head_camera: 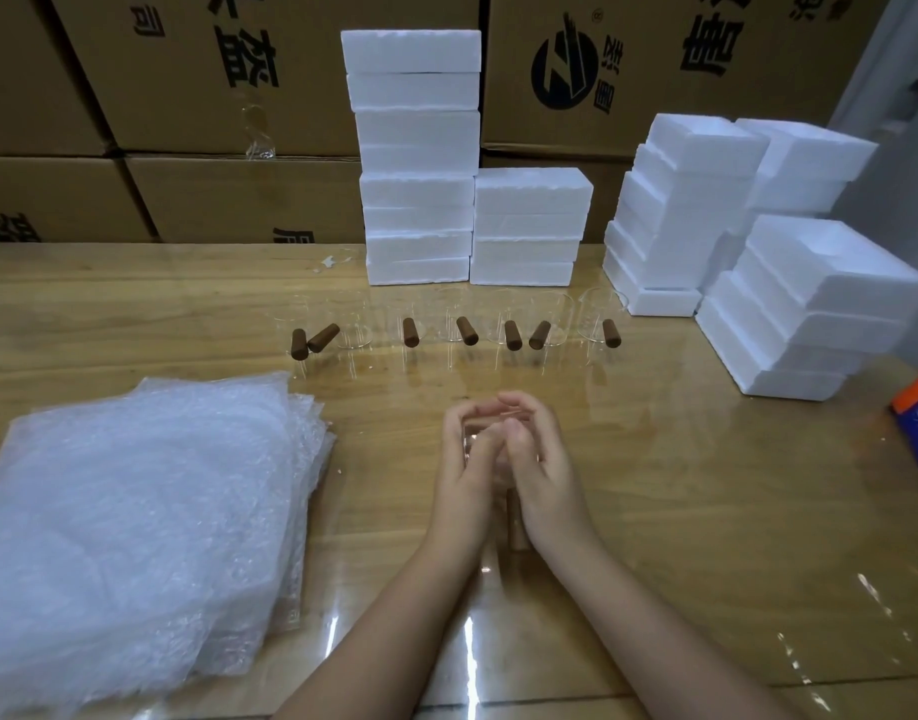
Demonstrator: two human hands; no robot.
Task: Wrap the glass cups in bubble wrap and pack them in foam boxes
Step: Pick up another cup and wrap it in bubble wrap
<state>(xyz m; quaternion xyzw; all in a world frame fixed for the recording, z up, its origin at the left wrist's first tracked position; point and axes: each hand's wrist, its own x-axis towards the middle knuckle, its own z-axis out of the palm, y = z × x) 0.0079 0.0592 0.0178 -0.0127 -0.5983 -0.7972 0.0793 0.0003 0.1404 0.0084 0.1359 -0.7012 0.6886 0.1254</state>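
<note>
Ok, gripping now: fingers [459,415] of left hand [464,470] and right hand [542,470] curled in from both sides round one glass cup [485,426], tips almost meeting over the top, thumbs overlapping in front. Cupped, not pinched. Hard to read the glass itself: clear, and mostly hidden by the palms. Cannot tell whether resting on the tabletop [706,511] or held just off it. Wooden handle [518,527] showing below the heels of both hands, pointing back toward the body, so long axis roughly front-to-back, handle end nearest.

Relation that matters for the next move: bubble wrap [135,511] stacked to the left, its right edge near the left forearm, well apart from the right. Judging the left hand the nearer one for pulling a sheet, which leaves the cup to the right hand alone. No wrap under or around this cup yet, so wrapping not begun on it.

Further out: spare cups [467,330] in a row across the tabletop behind the hands, seven brown handles countable, glass bodies barely visible. Behind that row, foam boxes [420,189] in closed stacks; more foam pieces [810,304] piled at far right, well apart from the hands. Cardboard cartons [187,70] along the back.

Likely snag: smooth glass plus a protruding handle, so needs sheet overhang at the handle end.
</note>
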